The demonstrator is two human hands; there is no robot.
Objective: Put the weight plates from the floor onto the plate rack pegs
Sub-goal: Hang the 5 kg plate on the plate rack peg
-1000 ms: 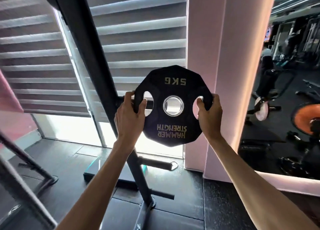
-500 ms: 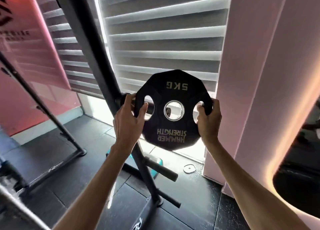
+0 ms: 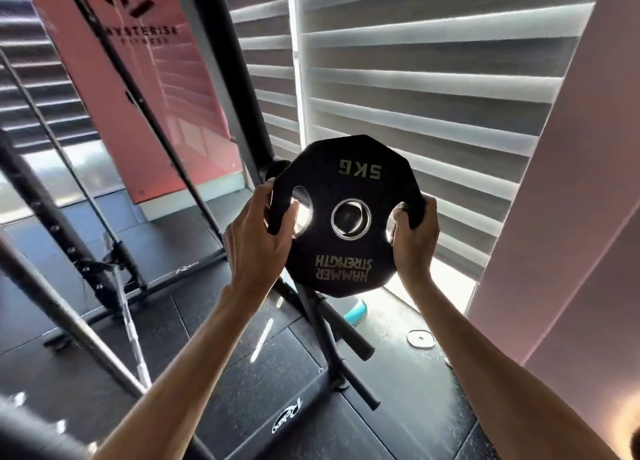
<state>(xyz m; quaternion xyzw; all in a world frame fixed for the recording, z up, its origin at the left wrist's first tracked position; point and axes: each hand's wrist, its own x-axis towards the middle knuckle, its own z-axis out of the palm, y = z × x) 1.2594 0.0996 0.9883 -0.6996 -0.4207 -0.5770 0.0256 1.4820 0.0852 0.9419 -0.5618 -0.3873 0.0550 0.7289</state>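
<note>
A black 5 kg weight plate [image 3: 349,258] with gold upside-down lettering is held upright in front of the black plate rack post [image 3: 225,89]. My left hand [image 3: 258,241] grips its left edge through the left handle hole. Its right edge is gripped by my right hand [image 3: 414,241] through the right handle hole. A dark peg end shows inside the plate's steel-ringed centre hole [image 3: 350,219]. Behind the plate's upper left edge a dark round peg part [image 3: 273,168] sticks out from the post. A lower peg [image 3: 349,331] juts out below the plate, bare.
The rack's base [image 3: 291,414] stands on black rubber floor tiles. A small silver disc [image 3: 420,339] lies on the floor near the window. A barbell [image 3: 128,321] leans at the left beside slanted black frame bars [image 3: 52,227]. Window blinds and a pink wall close the back and right.
The view has swung left, showing the pink banner and frame bars. The plate has moved in line with the rack's upper peg, which now shows in its centre hole. Both hands keep their grip.
</note>
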